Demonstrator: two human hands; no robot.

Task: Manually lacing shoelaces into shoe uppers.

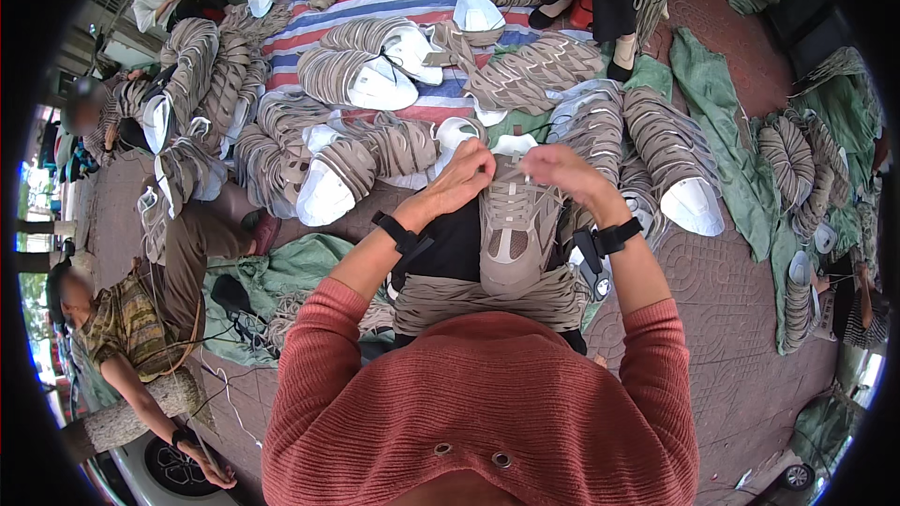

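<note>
A taupe sneaker upper (pixel 511 215) with mesh panels and crossed laces lies over my lap, toe toward me. My left hand (pixel 464 175) is closed in a pinch beside the top left of its lacing; what its fingertips hold is hidden. Across the opening, my right hand (pixel 567 173) is closed too, with a pale bit of shoelace at its fingertips, near the top right eyelets. A thick bundle of taupe laces (pixel 487 300) lies across my lap below the toe. Each wrist wears a black strap with a small device.
Stacks of nested taupe shoe uppers (pixel 337 169) with white linings lie ahead of me and to both sides. Beneath them spread a striped sheet (pixel 328 14) and green sheeting (pixel 717 141). At left a seated person (pixel 141 319) handles cords; others sit farther off. Red paving (pixel 712 309) lies at right.
</note>
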